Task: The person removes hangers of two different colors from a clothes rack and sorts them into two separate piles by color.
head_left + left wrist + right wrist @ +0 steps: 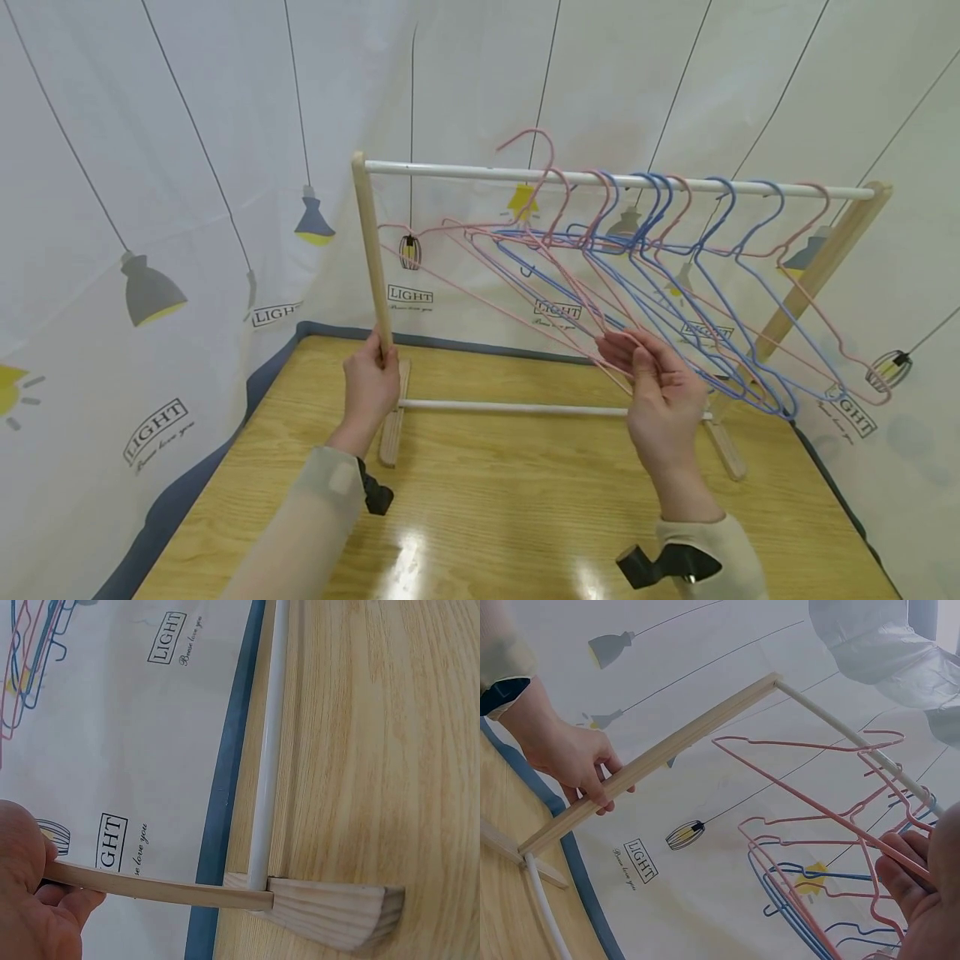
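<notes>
Pink wire hanger (534, 198) near the centre of the head view: its hook rises above the white top rail (442, 171) rather than sitting over it. Right of centre, the right hand (663, 400) pinches its wire between thumb and fingers; whether neighbouring wires are caught too, I cannot tell. Blue hangers (783, 200) and other pink hangers (828, 200) already hang from the rail, centre to right. This hook alone looks plainly unseated, so placing it seems the bit left, though going on or coming off cannot be told. Left of centre, the left hand (371, 379) wraps its fingers round the wooden upright (372, 250), above the table (487, 483). Lamp-printed fabric (225, 100) fills the background.
</notes>
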Tool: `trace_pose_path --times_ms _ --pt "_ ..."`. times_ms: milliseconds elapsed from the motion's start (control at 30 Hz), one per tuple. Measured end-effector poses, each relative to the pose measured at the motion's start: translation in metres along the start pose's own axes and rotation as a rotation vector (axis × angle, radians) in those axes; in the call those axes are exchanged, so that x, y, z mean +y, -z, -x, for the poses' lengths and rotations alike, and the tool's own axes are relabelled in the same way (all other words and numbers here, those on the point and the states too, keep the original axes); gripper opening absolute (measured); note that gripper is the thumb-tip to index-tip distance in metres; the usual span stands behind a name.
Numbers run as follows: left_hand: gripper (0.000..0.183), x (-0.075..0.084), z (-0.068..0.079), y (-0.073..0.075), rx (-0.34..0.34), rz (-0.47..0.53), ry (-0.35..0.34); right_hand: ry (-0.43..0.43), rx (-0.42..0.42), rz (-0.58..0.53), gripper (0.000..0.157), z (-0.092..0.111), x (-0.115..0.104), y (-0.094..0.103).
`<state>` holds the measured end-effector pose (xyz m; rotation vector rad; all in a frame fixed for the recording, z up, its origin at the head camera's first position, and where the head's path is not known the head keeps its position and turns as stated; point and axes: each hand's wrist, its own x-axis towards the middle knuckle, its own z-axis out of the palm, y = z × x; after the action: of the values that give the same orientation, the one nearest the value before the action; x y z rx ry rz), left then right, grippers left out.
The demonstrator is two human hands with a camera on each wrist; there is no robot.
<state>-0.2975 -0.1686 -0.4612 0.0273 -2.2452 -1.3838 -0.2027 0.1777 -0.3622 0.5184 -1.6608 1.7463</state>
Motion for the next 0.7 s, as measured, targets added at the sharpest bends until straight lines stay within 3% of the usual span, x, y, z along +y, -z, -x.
trace_pose_path --times_ms 267,433,700 --pt "0.045 0.0 0.001 0.0 -0.005 -0.002 -0.005 0.046 0.031 -0.028 0.024 -0.003 -0.009 0.001" --pt "0.031 0.0 0.0 -0.001 0.005 -0.01 -0.01 0.067 0.049 -0.068 0.023 -0.005 -0.014 0.004" --pt "0.028 0.002 0.0 -0.001 0.007 -0.017 0.001 0.036 0.066 -0.056 0.026 -0.001 -0.025 0.014"
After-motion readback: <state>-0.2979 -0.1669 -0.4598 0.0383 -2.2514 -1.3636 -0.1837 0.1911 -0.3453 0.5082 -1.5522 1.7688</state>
